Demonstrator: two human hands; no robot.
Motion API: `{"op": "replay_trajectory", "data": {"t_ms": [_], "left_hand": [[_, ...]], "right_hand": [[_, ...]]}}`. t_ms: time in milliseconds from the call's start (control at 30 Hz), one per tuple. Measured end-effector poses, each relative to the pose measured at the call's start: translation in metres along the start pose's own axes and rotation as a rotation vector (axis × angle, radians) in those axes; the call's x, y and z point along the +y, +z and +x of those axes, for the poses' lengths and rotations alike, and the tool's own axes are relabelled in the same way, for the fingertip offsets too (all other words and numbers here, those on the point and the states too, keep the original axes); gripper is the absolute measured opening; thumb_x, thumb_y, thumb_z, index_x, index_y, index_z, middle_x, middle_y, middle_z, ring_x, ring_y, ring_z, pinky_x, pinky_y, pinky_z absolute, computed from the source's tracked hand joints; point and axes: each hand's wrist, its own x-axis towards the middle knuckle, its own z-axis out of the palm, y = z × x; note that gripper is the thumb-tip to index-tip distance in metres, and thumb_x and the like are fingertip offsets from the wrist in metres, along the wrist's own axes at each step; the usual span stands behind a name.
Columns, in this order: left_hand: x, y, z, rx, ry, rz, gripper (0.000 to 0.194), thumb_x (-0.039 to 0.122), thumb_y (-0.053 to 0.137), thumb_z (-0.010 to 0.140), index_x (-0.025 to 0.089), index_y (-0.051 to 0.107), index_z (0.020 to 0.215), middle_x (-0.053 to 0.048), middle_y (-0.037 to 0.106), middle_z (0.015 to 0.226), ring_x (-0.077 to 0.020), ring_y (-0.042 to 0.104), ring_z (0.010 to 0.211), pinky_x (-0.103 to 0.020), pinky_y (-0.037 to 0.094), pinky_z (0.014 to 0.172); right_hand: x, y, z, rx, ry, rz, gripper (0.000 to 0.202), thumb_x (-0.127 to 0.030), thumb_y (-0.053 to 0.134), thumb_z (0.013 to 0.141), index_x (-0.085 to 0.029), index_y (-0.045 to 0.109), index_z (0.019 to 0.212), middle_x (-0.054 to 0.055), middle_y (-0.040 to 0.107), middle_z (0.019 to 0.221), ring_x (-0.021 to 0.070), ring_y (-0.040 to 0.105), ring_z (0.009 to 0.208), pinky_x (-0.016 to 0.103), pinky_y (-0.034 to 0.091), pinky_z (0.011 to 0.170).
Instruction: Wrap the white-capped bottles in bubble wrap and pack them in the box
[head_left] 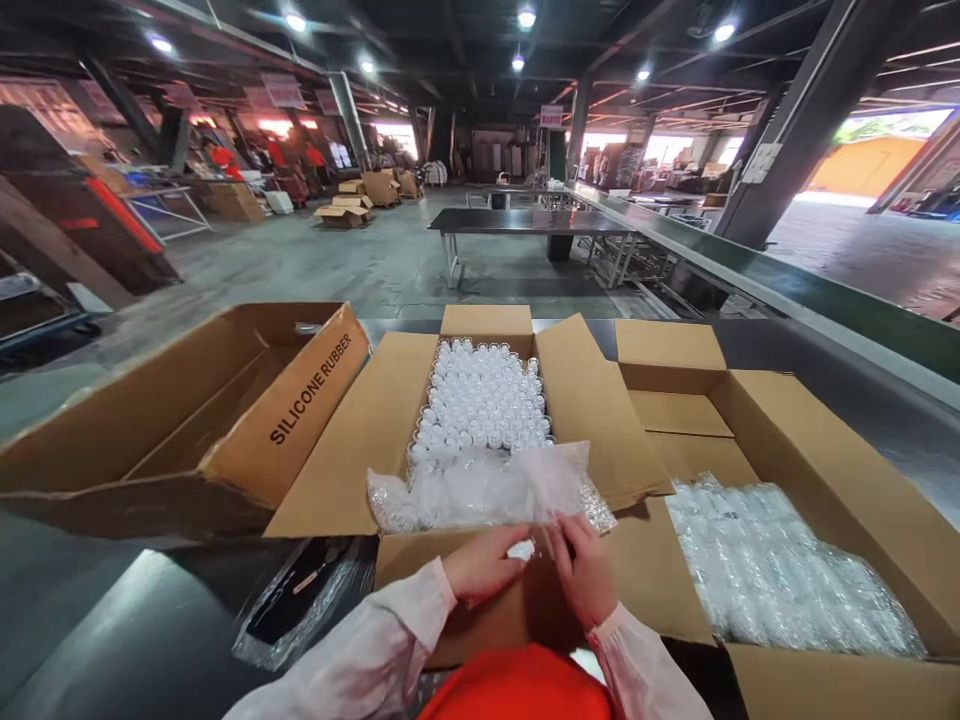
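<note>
My left hand (486,566) curls round a small white item (520,550) above the front flap of the middle cardboard box (480,555). Close by on the right, my right hand (586,570) pinches the edge of a thin translucent plastic bag or foam sheet (555,478). Inside the middle box stand rows of small clear bottles or vials with white insides (487,395). Bubble wrap (465,490) lies over the near part of them.
An open box with wrapped clear goods (787,570) stands at the right. A large box marked SILICONE RUBBER (311,400) is at the left. Plastic-wrapped dark material (300,595) lies front left. Behind are a dark table (532,220) and a long conveyor (750,262).
</note>
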Motion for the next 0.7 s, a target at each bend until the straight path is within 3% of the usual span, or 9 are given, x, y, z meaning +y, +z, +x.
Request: {"op": "replay_trajectory", "data": {"t_ms": [133, 233, 300, 400, 467, 533, 633, 700], "left_hand": [[0.013, -0.007, -0.017, -0.022, -0.008, -0.026, 0.056, 0.019, 0.052, 0.068, 0.021, 0.054, 0.124, -0.004, 0.064, 0.099, -0.0159, 0.056, 0.072, -0.029, 0.046, 0.07], [0.003, 0.002, -0.023, -0.072, -0.002, -0.221, 0.056, 0.032, 0.054, 0.074, 0.018, 0.049, 0.127, -0.004, 0.063, 0.091, -0.0113, 0.051, 0.055, -0.026, 0.045, 0.056], [-0.01, 0.011, -0.022, -0.022, 0.094, -0.189, 0.052, 0.034, 0.057, 0.074, 0.017, 0.053, 0.123, -0.007, 0.063, 0.097, -0.0157, 0.057, 0.069, -0.03, 0.048, 0.067], [-0.027, 0.023, -0.015, 0.161, 0.183, -0.032, 0.052, 0.026, 0.061, 0.072, 0.017, 0.054, 0.123, -0.011, 0.059, 0.121, -0.0249, 0.052, 0.109, -0.036, 0.038, 0.098], [-0.033, 0.026, -0.011, 0.125, 0.11, -0.043, 0.054, 0.023, 0.063, 0.07, 0.018, 0.055, 0.122, -0.01, 0.061, 0.117, -0.026, 0.054, 0.108, -0.037, 0.039, 0.097], [-0.037, 0.024, -0.008, -0.061, -0.037, -0.187, 0.047, 0.024, 0.065, 0.068, 0.017, 0.059, 0.114, -0.006, 0.066, 0.092, -0.0229, 0.061, 0.085, -0.036, 0.046, 0.081], [-0.041, 0.015, -0.007, -0.361, -0.249, -0.657, 0.035, 0.025, 0.061, 0.07, 0.015, 0.06, 0.103, -0.003, 0.062, 0.071, -0.0163, 0.059, 0.059, -0.028, 0.046, 0.058], [-0.045, 0.012, -0.007, -0.327, -0.25, -1.032, 0.032, 0.022, 0.06, 0.068, 0.012, 0.061, 0.098, -0.006, 0.064, 0.077, -0.0142, 0.061, 0.062, -0.023, 0.045, 0.056]], "right_hand": [[-0.008, -0.003, -0.002, -0.103, -0.012, -0.038, 0.039, -0.041, 0.04, 0.092, -0.017, 0.069, 0.1, 0.01, 0.065, 0.08, 0.0208, 0.062, 0.075, 0.034, 0.05, 0.07], [-0.009, -0.001, -0.002, -0.277, 0.101, 0.062, 0.044, -0.048, 0.04, 0.09, -0.017, 0.072, 0.084, 0.008, 0.068, 0.073, 0.0215, 0.061, 0.07, 0.034, 0.049, 0.067], [-0.007, 0.003, -0.005, -0.316, 0.216, 0.176, 0.051, -0.055, 0.039, 0.088, -0.017, 0.071, 0.08, 0.008, 0.07, 0.073, 0.0223, 0.063, 0.07, 0.034, 0.05, 0.066], [-0.003, 0.009, -0.013, -0.155, 0.314, 0.23, 0.056, -0.06, 0.037, 0.087, -0.015, 0.071, 0.086, 0.011, 0.071, 0.079, 0.0238, 0.065, 0.074, 0.035, 0.053, 0.068], [-0.002, 0.01, -0.02, -0.036, 0.204, 0.164, 0.051, -0.055, 0.039, 0.089, -0.016, 0.07, 0.092, 0.012, 0.071, 0.084, 0.0239, 0.065, 0.078, 0.036, 0.054, 0.071], [-0.004, 0.008, -0.025, -0.004, 0.001, 0.071, 0.04, -0.045, 0.042, 0.092, -0.017, 0.07, 0.099, 0.011, 0.069, 0.085, 0.0219, 0.065, 0.079, 0.035, 0.055, 0.072], [-0.01, 0.0, -0.029, -0.003, -0.231, -0.036, 0.03, -0.031, 0.042, 0.094, -0.02, 0.067, 0.107, 0.008, 0.065, 0.08, 0.0173, 0.064, 0.072, 0.029, 0.055, 0.064], [-0.016, -0.004, -0.03, 0.021, -0.295, -0.077, 0.029, -0.026, 0.043, 0.094, -0.021, 0.065, 0.111, 0.007, 0.063, 0.08, 0.0155, 0.063, 0.071, 0.026, 0.054, 0.063]]}}
